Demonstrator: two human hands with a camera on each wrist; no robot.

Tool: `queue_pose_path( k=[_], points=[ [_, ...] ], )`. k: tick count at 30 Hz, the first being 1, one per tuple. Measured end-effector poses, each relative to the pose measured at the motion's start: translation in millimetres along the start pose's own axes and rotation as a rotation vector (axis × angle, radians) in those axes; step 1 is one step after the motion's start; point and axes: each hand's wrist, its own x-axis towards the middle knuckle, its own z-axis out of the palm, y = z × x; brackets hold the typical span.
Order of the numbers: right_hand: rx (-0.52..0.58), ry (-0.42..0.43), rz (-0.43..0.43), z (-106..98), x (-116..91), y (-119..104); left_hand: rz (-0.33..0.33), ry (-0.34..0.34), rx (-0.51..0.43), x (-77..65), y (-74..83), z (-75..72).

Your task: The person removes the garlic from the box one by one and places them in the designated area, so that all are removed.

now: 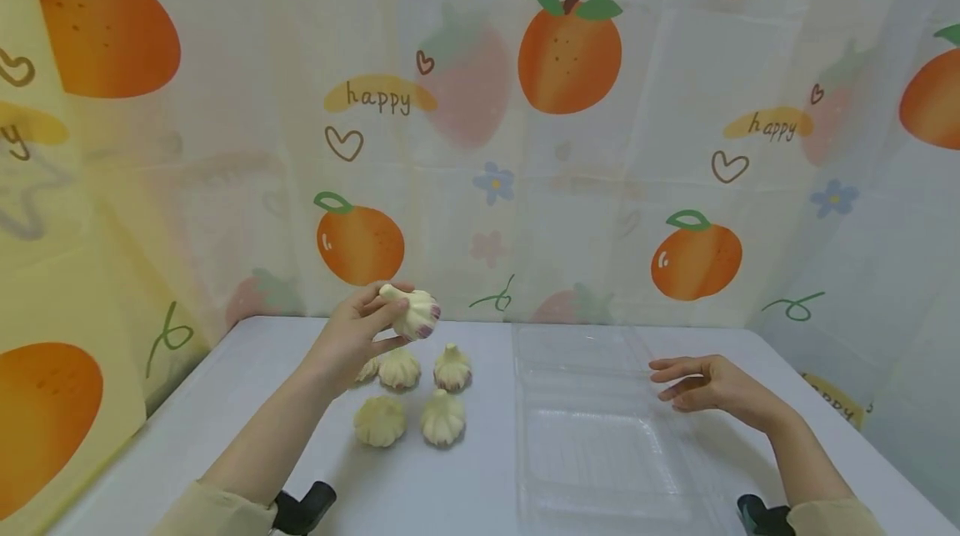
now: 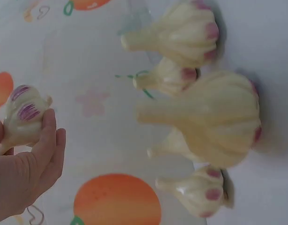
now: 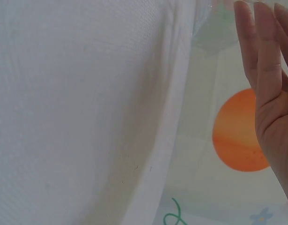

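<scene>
My left hand grips a garlic bulb and holds it up above the table's far side. Purple streaks mark this bulb in the left wrist view, where thumb and fingers of the left hand close around it. Below it, several more pale garlic bulbs stand grouped on the table. My right hand hovers over the right edge of a clear plastic tray, its fingers loosely extended and holding nothing. In the right wrist view the right hand shows slightly bent fingers.
The white table ends at the back against a curtain printed with fruit and the word "happy". The clear tray lies right of the garlic group. Black straps are worn on both wrists.
</scene>
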Motion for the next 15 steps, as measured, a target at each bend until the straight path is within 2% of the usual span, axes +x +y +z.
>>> queue_pose_path(
  k=[4, 10, 15],
  points=[
    [-0.009, -0.003, 0.0, -0.5, -0.6, -0.5, -0.007, 0.012, 0.041, -1.9, -3.2, -19.6],
    [-0.002, -0.013, -0.026, -0.3, -1.3, -1.8, -0.026, 0.024, 0.055, -4.5, -14.6, -47.8],
    [0.008, -0.016, -0.029, 0.9, -0.4, -1.9, -0.081, -0.032, 0.111, -7.0, -27.0, -70.6]
  ],
)
